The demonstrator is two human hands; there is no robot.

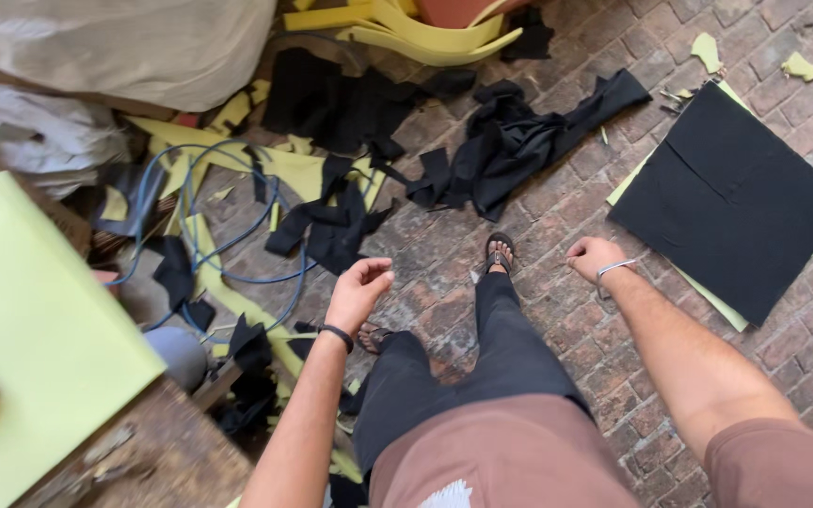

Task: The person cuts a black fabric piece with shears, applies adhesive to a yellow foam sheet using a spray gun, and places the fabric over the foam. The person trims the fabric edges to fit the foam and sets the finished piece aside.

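Both hands hang empty in the air above a brick floor (482,235). The left hand (361,287) is half open, palm turned up and fingers loosely curled, gripping nothing; a dark band circles its wrist. The nearest things to it are black fabric scraps (331,221) lying on the bricks just ahead, tangled with a blue cable (228,240) that loops across yellow foam offcuts (298,169). The right hand (593,256) is curled into a loose fist, knuckles up, and holds nothing either; a silver bangle sits on its wrist. Just beside it on the right lies a black square sheet (731,198), flat on the floor on top of a pale yellow sheet whose edges show around it. Between the hands a sandalled foot (499,252) steps forward. A larger heap of black cloth (519,141) lies farther ahead, and a big pale yellow board (30,339) fills the left edge of the view.
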